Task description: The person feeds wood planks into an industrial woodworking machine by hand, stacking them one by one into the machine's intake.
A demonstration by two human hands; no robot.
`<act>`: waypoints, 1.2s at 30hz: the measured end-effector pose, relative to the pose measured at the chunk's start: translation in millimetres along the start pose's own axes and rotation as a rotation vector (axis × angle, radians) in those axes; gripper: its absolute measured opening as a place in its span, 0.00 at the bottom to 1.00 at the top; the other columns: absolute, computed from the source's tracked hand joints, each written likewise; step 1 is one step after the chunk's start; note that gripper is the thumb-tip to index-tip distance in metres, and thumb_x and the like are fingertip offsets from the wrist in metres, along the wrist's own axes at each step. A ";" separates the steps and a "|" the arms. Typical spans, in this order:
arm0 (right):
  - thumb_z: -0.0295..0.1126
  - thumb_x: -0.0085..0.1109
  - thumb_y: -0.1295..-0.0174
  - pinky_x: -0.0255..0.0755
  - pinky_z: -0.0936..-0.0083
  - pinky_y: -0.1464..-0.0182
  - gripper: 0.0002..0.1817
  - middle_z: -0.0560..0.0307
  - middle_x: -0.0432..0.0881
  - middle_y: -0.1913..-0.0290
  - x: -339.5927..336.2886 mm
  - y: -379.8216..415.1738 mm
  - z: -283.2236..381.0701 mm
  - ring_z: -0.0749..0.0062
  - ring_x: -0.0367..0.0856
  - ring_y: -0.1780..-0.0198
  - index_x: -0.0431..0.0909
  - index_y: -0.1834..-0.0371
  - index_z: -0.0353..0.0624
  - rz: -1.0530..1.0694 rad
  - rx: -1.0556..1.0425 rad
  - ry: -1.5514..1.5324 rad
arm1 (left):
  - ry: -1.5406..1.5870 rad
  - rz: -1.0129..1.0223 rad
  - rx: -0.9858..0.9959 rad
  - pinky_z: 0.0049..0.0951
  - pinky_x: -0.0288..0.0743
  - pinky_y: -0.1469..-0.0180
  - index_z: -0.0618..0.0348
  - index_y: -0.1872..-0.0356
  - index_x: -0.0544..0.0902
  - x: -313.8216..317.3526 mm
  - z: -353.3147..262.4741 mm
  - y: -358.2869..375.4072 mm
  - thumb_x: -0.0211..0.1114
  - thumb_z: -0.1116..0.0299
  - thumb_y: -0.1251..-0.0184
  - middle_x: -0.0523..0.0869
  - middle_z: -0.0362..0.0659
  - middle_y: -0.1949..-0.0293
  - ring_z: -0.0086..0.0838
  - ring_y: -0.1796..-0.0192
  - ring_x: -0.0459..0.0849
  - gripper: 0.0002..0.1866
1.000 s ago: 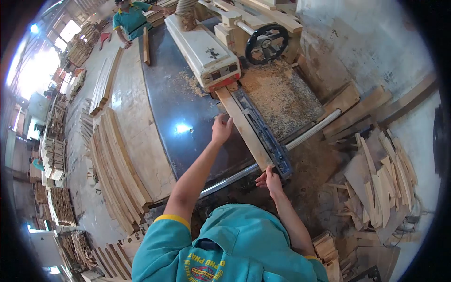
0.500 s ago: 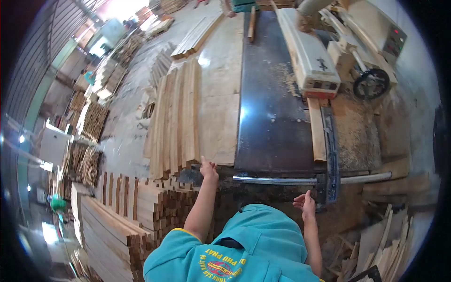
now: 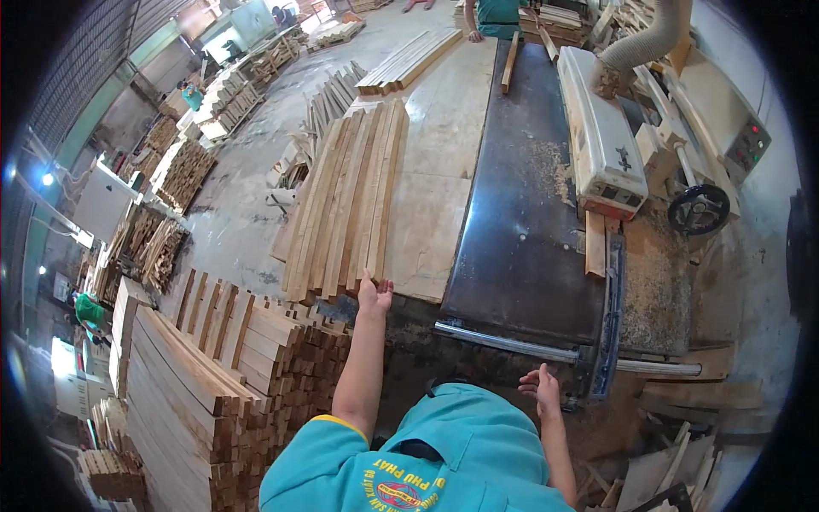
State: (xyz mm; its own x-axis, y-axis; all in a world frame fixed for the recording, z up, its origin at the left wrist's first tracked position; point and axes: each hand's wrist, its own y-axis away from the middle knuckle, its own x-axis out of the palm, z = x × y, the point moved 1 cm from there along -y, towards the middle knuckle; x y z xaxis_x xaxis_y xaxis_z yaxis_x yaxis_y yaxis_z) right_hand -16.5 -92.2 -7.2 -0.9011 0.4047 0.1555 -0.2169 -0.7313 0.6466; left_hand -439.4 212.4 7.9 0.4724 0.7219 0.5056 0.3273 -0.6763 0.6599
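My left hand (image 3: 374,294) is at the near end of a row of long wooden strips (image 3: 345,200), one finger pointing up against a strip's end. Its fingers are apart, and I see no grip around any strip. My right hand (image 3: 543,391) hangs open and empty in front of the metal bar (image 3: 512,343) along the dark machine table's near edge. Beyond it, a wooden piece (image 3: 595,243) lies beside the metal guide rail (image 3: 612,316), its far part hidden under the white machine housing (image 3: 606,136).
A black handwheel (image 3: 698,210) and a control panel (image 3: 751,141) are at right. Stacked timber (image 3: 247,367) stands at my left, scrap wood (image 3: 674,469) at lower right. Across the dark table (image 3: 503,247), a co-worker (image 3: 496,17) stands at the far end, near another wooden strip (image 3: 509,64).
My view has turned, shifting the scene to the right. The wooden piece by the guide rail has slid farther under the housing. My left hand stays at the strips' ends; my right remains open.
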 end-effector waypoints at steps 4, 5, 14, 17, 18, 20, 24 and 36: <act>0.57 0.40 0.19 0.81 0.69 0.64 0.30 0.51 0.88 0.65 5.4 3.1 -0.5 0.65 0.89 0.67 0.79 0.60 0.41 0.017 0.026 0.026 | 0.148 -0.065 -0.180 0.41 0.82 0.49 0.56 0.44 0.75 16.1 12.1 -1.6 0.60 0.47 0.22 0.76 0.46 0.53 0.37 0.53 0.78 0.22; 0.57 0.40 0.19 0.81 0.69 0.64 0.30 0.51 0.88 0.65 6.4 3.9 -0.5 0.65 0.89 0.67 0.79 0.60 0.41 0.016 0.021 0.029 | 0.206 -0.071 -0.247 0.42 0.82 0.47 0.56 0.43 0.76 21.4 17.6 1.7 0.56 0.48 0.19 0.77 0.44 0.51 0.37 0.52 0.79 0.21; 0.55 0.42 0.19 0.82 0.71 0.64 0.28 0.51 0.88 0.63 5.4 11.9 10.7 0.65 0.88 0.66 0.78 0.59 0.41 -0.014 0.011 0.061 | -0.022 0.388 -0.093 0.33 0.85 0.48 0.62 0.54 0.80 43.7 81.7 3.9 0.61 0.69 0.21 0.86 0.44 0.57 0.30 0.53 0.85 0.06; 0.53 0.41 0.18 0.82 0.71 0.64 0.27 0.51 0.88 0.62 8.3 5.9 14.4 0.66 0.88 0.66 0.79 0.57 0.40 0.008 -0.024 0.068 | -0.260 0.526 -0.123 0.34 0.84 0.45 0.63 0.52 0.80 53.1 93.1 48.7 0.64 0.69 0.23 0.86 0.42 0.57 0.30 0.54 0.86 0.08; 0.53 0.40 0.18 0.81 0.70 0.63 0.27 0.51 0.89 0.62 11.3 4.2 17.3 0.66 0.89 0.65 0.79 0.57 0.39 0.033 -0.046 0.080 | -0.263 0.530 -0.128 0.34 0.84 0.45 0.63 0.52 0.80 52.1 100.1 60.7 0.64 0.69 0.23 0.86 0.42 0.57 0.30 0.54 0.86 0.08; 0.51 0.43 0.18 0.81 0.70 0.63 0.25 0.51 0.89 0.61 20.6 0.5 27.6 0.67 0.88 0.65 0.80 0.56 0.39 0.040 -0.043 0.083 | -0.440 0.616 -0.208 0.34 0.83 0.45 0.63 0.52 0.80 42.5 116.0 80.8 0.65 0.69 0.23 0.86 0.42 0.56 0.30 0.55 0.86 0.09; 0.47 0.48 0.19 0.81 0.73 0.60 0.19 0.53 0.88 0.60 43.6 -9.5 45.8 0.69 0.87 0.64 0.79 0.53 0.41 0.134 -0.110 0.105 | -0.846 0.718 -0.294 0.27 0.81 0.50 0.64 0.49 0.81 27.0 137.7 148.5 0.67 0.66 0.25 0.85 0.42 0.56 0.27 0.57 0.85 0.13; 0.32 0.66 0.29 0.76 0.73 0.50 0.13 0.58 0.85 0.57 0.3 29.3 6.6 0.76 0.82 0.54 0.78 0.46 0.39 -0.057 -0.332 -0.011 | -1.586 1.168 -0.008 0.29 0.80 0.60 0.67 0.53 0.85 -1.3 185.3 203.4 0.69 0.50 0.27 0.88 0.44 0.66 0.25 0.65 0.84 0.24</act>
State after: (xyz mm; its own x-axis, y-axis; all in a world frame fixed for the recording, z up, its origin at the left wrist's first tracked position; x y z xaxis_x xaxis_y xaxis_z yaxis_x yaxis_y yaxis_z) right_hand -20.6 -109.9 16.8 -0.8802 0.4549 0.1351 -0.3791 -0.8453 0.3765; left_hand -221.7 46.8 38.5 0.6018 -0.7608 -0.2431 -0.6339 -0.6401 0.4342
